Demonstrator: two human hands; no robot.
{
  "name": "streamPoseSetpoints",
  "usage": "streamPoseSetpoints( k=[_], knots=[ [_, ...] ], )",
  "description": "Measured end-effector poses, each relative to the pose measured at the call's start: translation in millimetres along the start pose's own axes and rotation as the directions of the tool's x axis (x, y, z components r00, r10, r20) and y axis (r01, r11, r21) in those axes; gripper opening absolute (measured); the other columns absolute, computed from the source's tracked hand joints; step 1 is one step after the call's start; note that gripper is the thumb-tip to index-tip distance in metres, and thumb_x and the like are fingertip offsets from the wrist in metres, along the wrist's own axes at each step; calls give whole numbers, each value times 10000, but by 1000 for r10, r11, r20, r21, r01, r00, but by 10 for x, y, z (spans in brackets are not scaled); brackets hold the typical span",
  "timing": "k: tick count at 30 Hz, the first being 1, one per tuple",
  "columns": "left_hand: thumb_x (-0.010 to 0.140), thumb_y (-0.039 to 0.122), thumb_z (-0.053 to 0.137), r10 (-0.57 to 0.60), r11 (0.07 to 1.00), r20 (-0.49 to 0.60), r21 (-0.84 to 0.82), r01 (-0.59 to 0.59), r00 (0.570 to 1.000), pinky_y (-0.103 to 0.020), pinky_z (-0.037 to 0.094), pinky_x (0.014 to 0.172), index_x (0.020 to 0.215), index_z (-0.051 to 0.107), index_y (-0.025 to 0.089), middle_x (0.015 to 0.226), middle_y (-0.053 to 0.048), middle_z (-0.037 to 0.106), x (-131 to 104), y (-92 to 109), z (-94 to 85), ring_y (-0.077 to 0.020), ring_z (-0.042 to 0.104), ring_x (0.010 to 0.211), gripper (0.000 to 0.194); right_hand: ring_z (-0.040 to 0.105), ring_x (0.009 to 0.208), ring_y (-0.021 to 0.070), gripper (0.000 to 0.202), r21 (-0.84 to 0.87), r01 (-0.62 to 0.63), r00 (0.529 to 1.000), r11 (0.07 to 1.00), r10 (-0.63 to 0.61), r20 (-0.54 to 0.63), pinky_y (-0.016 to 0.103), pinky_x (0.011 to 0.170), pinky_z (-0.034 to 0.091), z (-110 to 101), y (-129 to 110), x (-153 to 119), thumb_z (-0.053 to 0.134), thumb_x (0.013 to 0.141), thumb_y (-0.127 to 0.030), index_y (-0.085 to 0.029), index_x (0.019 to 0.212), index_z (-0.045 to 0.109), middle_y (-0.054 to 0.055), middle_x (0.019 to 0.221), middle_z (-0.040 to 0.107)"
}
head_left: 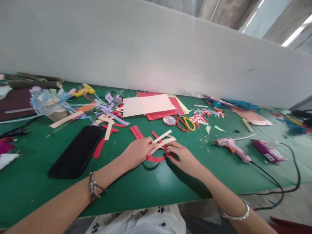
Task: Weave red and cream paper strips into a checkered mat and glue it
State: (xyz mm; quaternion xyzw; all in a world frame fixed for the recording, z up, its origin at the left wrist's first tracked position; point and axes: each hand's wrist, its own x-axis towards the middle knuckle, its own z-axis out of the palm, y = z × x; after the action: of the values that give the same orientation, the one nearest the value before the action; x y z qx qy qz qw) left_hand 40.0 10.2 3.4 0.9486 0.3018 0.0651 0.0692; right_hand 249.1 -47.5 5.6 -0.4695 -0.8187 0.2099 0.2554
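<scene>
Crossed strips of red and cream paper form a small loose weave between my hands, just above the green table. My left hand has its fingers closed on the left side of these paper strips. On the other side, my right hand pinches the strips where a red one bends round in a curve. More red paper strips lie beside my left hand. Farther left, red and cream strips lie near a black phone. The fingertips partly hide where the strips cross.
Scissors and a round tin lie beyond my hands, before stacked paper sheets. A pink glue gun with a cord rests at right by a purple box. A yellow glue gun is at back left.
</scene>
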Motion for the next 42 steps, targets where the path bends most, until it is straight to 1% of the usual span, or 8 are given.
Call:
streamPoseSetpoints(
  k=[7, 10, 15, 18, 25, 31, 37, 42],
  knots=[
    [887, 134, 354, -26, 998, 110, -48, 31, 994, -231, 373, 578, 1060, 556, 172, 884, -50, 510, -91, 92, -116, -141, 505, 652, 268, 538, 869, 160, 129, -36, -31, 999, 999, 30, -24, 316, 782, 463, 14, 49, -71, 469, 801, -98, -192, 814, 557, 55, 945, 556],
    [855, 149, 433, 26, 999, 118, -41, -21, 993, -243, 385, 627, 1039, 578, 179, 923, -57, 527, -113, 45, -157, -159, 523, 724, 236, 532, 870, 161, 127, -21, -46, 999, 999, 46, -22, 314, 788, 459, 16, 44, -94, 469, 800, -99, -192, 815, 555, 53, 946, 554],
    [868, 215, 472, 181, 983, 28, -35, -180, 983, -283, 370, 744, 881, 631, 208, 929, -48, 568, 33, -122, -180, -185, 511, 842, 159, 523, 886, 163, 128, 11, -41, 998, 999, 41, -55, 317, 803, 455, 36, 60, -90, 477, 791, -95, -189, 815, 561, 56, 938, 555],
    [895, 164, 397, 241, 968, 50, -81, -237, 969, -240, 365, 644, 856, 618, 180, 860, -42, 584, 141, -168, -173, -155, 518, 753, 226, 523, 890, 165, 136, 9, -39, 997, 999, 39, -68, 319, 803, 455, 61, 79, -84, 479, 788, -96, -193, 825, 567, 58, 942, 551],
    [901, 231, 386, 147, 976, 210, -188, -107, 967, -189, 269, 449, 1031, 576, 226, 757, 6, 531, 208, -139, -281, -112, 509, 580, 231, 525, 876, 163, 122, 5, -49, 997, 999, 49, -55, 321, 800, 458, 64, 95, -66, 485, 785, -102, -190, 811, 565, 59, 937, 542],
    [871, 182, 438, 325, 926, 207, -266, -267, 923, -202, 360, 636, 1055, 524, 220, 971, -12, 610, 294, -206, -334, -161, 564, 830, 206, 524, 882, 158, 114, 23, -51, 999, 998, 51, -3, 324, 825, 451, 17, 97, -46, 494, 780, -98, -188, 804, 559, 56, 949, 539],
    [805, 74, 448, 202, 973, 360, -180, -145, 911, -202, 323, 541, 858, 538, 187, 823, 8, 612, 374, -85, -426, -137, 549, 680, 154, 519, 893, 155, 114, 43, -66, 998, 997, 66, -2, 314, 833, 445, 17, 86, -45, 488, 781, -93, -184, 801, 554, 56, 949, 528],
    [767, 57, 459, 197, 973, 353, -184, -139, 915, -204, 298, 509, 824, 525, 191, 770, 17, 580, 374, -82, -434, -127, 514, 625, 160, 523, 884, 154, 114, 35, -58, 998, 998, 58, -11, 313, 821, 450, 22, 88, -46, 492, 773, -92, -188, 786, 552, 53, 947, 525]
  ],
)
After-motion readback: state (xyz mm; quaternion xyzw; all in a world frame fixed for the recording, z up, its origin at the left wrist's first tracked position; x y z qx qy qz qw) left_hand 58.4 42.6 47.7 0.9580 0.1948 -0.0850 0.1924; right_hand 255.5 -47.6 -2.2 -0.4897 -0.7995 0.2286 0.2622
